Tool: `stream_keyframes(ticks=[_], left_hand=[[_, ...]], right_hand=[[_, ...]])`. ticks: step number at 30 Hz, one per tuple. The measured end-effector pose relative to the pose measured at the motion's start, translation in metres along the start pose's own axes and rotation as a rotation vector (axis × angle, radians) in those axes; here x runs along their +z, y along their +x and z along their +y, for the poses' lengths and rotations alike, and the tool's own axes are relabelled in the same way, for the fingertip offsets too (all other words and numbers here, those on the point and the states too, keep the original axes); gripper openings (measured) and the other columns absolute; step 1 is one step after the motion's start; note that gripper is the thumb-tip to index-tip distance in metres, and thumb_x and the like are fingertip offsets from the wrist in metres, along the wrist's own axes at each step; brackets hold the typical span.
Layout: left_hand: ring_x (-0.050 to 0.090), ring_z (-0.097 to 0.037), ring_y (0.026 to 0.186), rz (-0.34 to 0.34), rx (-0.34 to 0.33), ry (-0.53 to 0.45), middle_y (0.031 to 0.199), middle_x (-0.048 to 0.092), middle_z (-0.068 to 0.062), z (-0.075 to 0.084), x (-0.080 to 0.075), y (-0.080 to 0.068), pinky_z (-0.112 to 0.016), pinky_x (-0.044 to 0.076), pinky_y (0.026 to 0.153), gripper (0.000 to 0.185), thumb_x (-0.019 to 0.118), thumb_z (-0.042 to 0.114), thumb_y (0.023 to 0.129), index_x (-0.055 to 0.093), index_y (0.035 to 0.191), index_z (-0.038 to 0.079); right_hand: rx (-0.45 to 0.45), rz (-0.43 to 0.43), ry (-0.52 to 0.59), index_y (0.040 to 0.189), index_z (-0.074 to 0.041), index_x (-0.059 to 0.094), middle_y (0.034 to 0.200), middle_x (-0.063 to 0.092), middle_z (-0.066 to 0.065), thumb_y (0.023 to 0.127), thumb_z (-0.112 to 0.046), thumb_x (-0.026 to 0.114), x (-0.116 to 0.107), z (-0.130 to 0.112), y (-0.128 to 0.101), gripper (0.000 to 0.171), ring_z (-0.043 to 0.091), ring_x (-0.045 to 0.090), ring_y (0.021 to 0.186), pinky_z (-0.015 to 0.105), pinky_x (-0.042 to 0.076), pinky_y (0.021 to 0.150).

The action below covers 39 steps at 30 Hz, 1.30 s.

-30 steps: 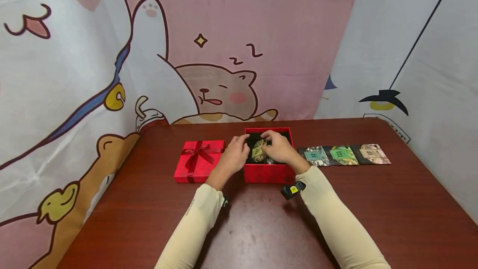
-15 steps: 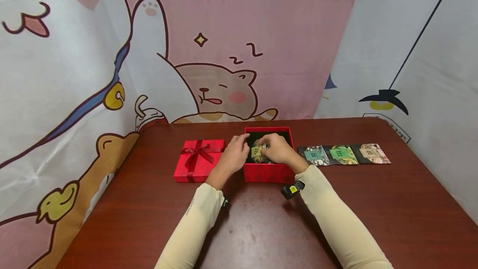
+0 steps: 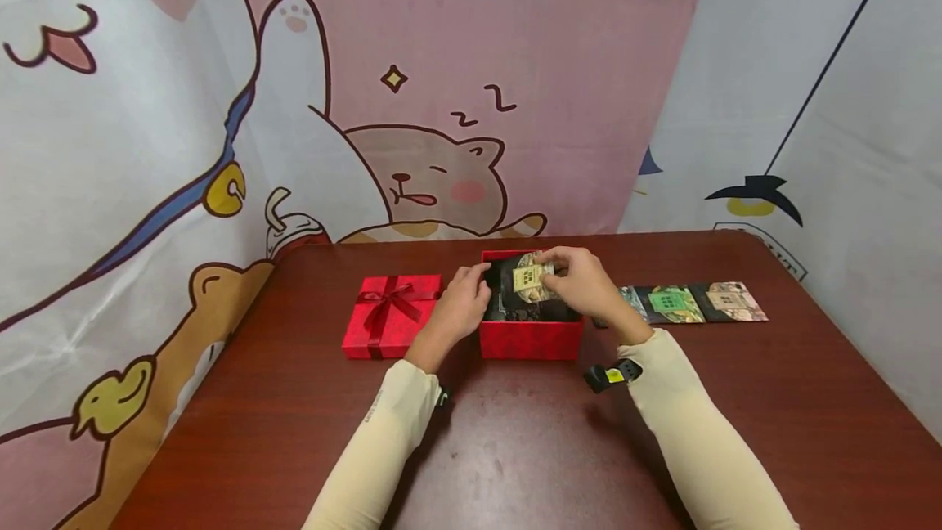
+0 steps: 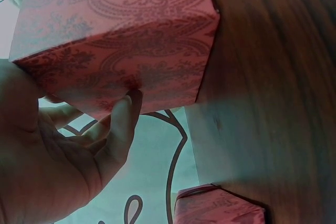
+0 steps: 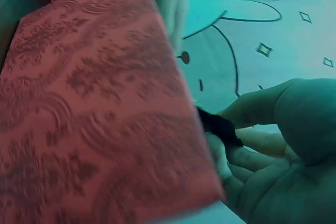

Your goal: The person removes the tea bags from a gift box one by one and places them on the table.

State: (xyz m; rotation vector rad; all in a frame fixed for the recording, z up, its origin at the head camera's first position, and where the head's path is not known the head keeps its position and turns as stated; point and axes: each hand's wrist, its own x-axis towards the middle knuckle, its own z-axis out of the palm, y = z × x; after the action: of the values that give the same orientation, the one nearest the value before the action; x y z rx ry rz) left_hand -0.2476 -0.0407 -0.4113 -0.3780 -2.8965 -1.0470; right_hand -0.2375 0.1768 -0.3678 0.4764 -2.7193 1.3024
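Note:
An open red gift box [image 3: 531, 339] stands mid-table, its patterned wall filling the left wrist view [image 4: 121, 40] and the right wrist view [image 5: 100, 119]. My left hand [image 3: 465, 299] grips the box's left wall, thumb over the rim; its thumb [image 4: 122, 124] lies against the wall. My right hand [image 3: 580, 278] pinches a dark packet with a beige label [image 3: 531, 277] just above the box's far right part. Only the packet's dark edge [image 5: 218, 124] shows between the right hand's fingers [image 5: 262, 150]. More dark contents lie inside the box.
A red lid with a ribbon bow [image 3: 392, 316] lies left of the box, also seen as a corner [image 4: 220, 209]. Flat packets, green-labelled [image 3: 668, 303] and tan-labelled [image 3: 736, 301], lie in a row to the right on the brown table [image 3: 515, 448]. Cartoon curtains close in behind and at both sides.
My right hand has lifted the beige-labelled packet up out of the box and moved it back and to the right. The left hand has stayed on the box wall.

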Motion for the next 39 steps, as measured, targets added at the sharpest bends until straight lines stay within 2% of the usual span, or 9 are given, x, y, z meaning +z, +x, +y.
stream_keyframes(ticks=[7, 13, 16, 21, 28, 33, 37, 39], left_hand=[[0.057, -0.036, 0.120, 0.010, 0.014, 0.008, 0.140, 0.051, -0.015, 0.000, -0.001, 0.000, -0.049, 0.044, 0.101, 0.045, 0.041, 0.021, 0.102, 0.049, 0.145, 0.012], [0.055, -0.033, 0.123, -0.006, -0.004, 0.018, 0.142, 0.050, -0.012, 0.000, 0.000, -0.001, -0.048, 0.043, 0.103, 0.045, 0.042, 0.023, 0.102, 0.048, 0.147, 0.015], [0.054, -0.031, 0.125, -0.015, -0.020, 0.025, 0.143, 0.049, -0.010, 0.000, 0.000, -0.001, -0.047, 0.043, 0.104, 0.045, 0.041, 0.024, 0.103, 0.047, 0.147, 0.017], [0.053, -0.030, 0.126, -0.028, -0.037, 0.017, 0.144, 0.048, -0.010, 0.000, 0.000, -0.001, -0.048, 0.042, 0.105, 0.046, 0.042, 0.025, 0.103, 0.046, 0.148, 0.018], [0.053, -0.030, 0.126, -0.027, -0.037, 0.008, 0.144, 0.048, -0.010, 0.000, 0.000, -0.001, -0.048, 0.043, 0.104, 0.046, 0.042, 0.025, 0.103, 0.046, 0.148, 0.017], [0.054, -0.030, 0.125, -0.023, -0.035, 0.003, 0.144, 0.048, -0.010, -0.002, -0.001, -0.001, -0.048, 0.042, 0.104, 0.046, 0.042, 0.025, 0.103, 0.046, 0.148, 0.017], [0.053, -0.030, 0.126, -0.032, -0.041, 0.001, 0.145, 0.047, -0.010, -0.001, -0.001, 0.000, -0.048, 0.042, 0.105, 0.046, 0.042, 0.026, 0.103, 0.045, 0.148, 0.017], [0.053, -0.030, 0.126, -0.037, -0.046, 0.001, 0.145, 0.047, -0.010, -0.001, -0.001, 0.000, -0.049, 0.042, 0.105, 0.046, 0.041, 0.026, 0.103, 0.045, 0.149, 0.018]], right_hand=[[0.028, 0.006, 0.088, 0.121, 0.003, 0.065, 0.103, 0.068, 0.021, 0.093, -0.003, 0.065, -0.029, 0.010, -0.019, 0.029, 0.018, 0.062, 0.067, 0.030, 0.052, 0.059], [0.095, 0.011, 0.155, 0.124, 0.002, 0.063, 0.085, 0.067, 0.015, 0.094, -0.005, 0.064, -0.047, 0.023, -0.034, 0.031, 0.017, 0.060, 0.065, 0.034, 0.054, 0.060], [0.107, 0.014, 0.188, 0.125, 0.004, 0.062, 0.081, 0.066, 0.011, 0.094, -0.006, 0.064, -0.055, 0.028, -0.041, 0.032, 0.013, 0.058, 0.064, 0.033, 0.055, 0.062], [0.128, 0.021, 0.215, 0.127, 0.005, 0.060, 0.081, 0.065, 0.005, 0.095, -0.010, 0.064, -0.067, 0.034, -0.053, 0.035, 0.010, 0.052, 0.063, 0.028, 0.049, 0.056], [0.170, 0.039, 0.234, 0.132, 0.004, 0.056, 0.104, 0.069, -0.007, 0.097, -0.017, 0.064, -0.082, 0.047, -0.068, 0.042, 0.002, 0.062, 0.083, 0.028, 0.055, 0.064], [0.185, 0.045, 0.245, 0.132, 0.005, 0.054, 0.103, 0.067, -0.017, 0.098, -0.019, 0.063, -0.089, 0.055, -0.075, 0.043, 0.003, 0.060, 0.079, 0.027, 0.054, 0.063], [0.225, 0.042, 0.217, 0.134, 0.002, 0.053, 0.103, 0.066, -0.017, 0.098, -0.024, 0.062, -0.094, 0.060, -0.079, 0.046, 0.003, 0.061, 0.082, 0.028, 0.053, 0.063], [0.235, 0.035, 0.205, 0.135, 0.004, 0.052, 0.106, 0.067, -0.011, 0.098, -0.023, 0.062, -0.095, 0.064, -0.081, 0.047, 0.003, 0.061, 0.081, 0.029, 0.054, 0.063]])
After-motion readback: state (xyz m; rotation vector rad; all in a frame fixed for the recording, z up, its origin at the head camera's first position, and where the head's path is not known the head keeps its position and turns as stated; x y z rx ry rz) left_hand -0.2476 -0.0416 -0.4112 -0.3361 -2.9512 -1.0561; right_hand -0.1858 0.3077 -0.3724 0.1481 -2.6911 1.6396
